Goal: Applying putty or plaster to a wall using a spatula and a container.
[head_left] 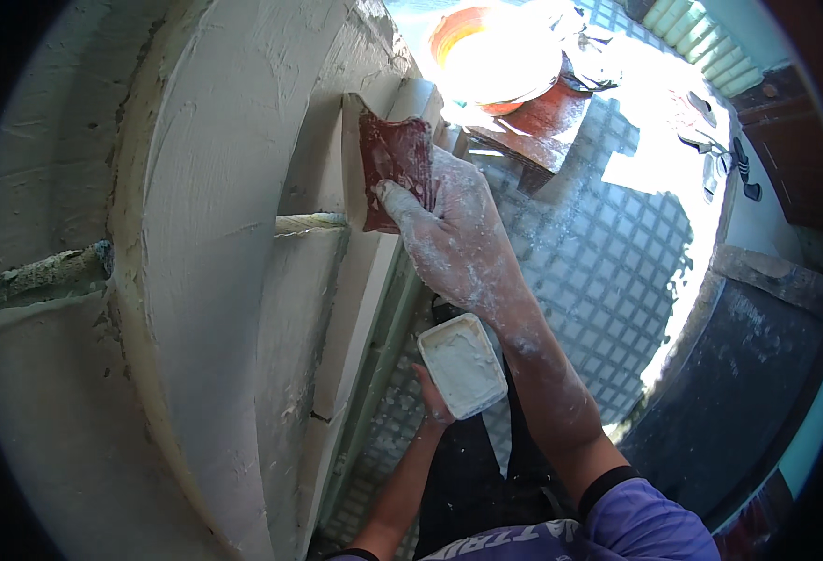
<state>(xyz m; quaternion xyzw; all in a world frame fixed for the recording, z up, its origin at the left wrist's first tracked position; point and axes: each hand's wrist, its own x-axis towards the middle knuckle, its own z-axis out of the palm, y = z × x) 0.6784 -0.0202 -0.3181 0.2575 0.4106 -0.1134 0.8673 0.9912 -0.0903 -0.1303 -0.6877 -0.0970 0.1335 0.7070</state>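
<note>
My right hand [463,234], dusted with white, grips a dark red, slightly curved putty scraper [397,159]. The thumb presses on its near face, and the other fingers are hidden behind it. The scraper is against the stepped edge of a pale plastered wall [215,187]. Lower down, my left hand [434,400] supports a small white rectangular tub [462,367] by its side. Smooth white putty [463,369] lies inside the tub.
A rope-like strip [309,223] crosses the wall's recess. Beyond the wall, a large orange basin [463,33] stands near a reddish-brown board [547,122] on the patterned tile floor [580,243]. Sandals [743,168] lie at right, above a dark panel [729,374].
</note>
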